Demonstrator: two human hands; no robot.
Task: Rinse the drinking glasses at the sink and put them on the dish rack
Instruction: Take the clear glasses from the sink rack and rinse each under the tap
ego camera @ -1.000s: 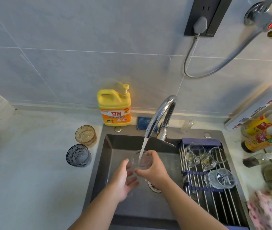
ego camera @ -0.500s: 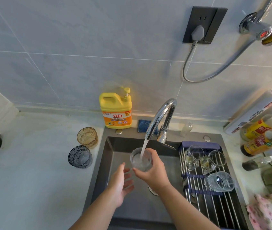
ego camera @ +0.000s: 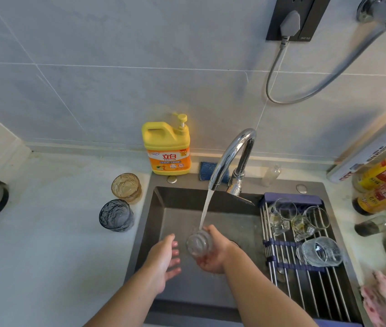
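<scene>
Grey-tiled kitchen, dark sink [ego camera: 161,215]: right hand [ego camera: 214,257] fingers curl round small clear ribbed drinking glass [ego camera: 198,243], tipped under tap stream [ego camera: 205,208]; left hand [ego camera: 163,260] relaxed open, empty. Wet glass likely slippery, fragile, light; grip round ribbed wall.

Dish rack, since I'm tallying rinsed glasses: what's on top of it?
Clear glasses clustered at its far end, a ribbed glass on its side nearer. Overlap hides their exact count.

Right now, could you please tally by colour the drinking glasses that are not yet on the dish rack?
Amber glass, on counter: 1
Blue-grey glass, on counter: 1
Clear glass, in right hand: 1
Total: 3
</scene>
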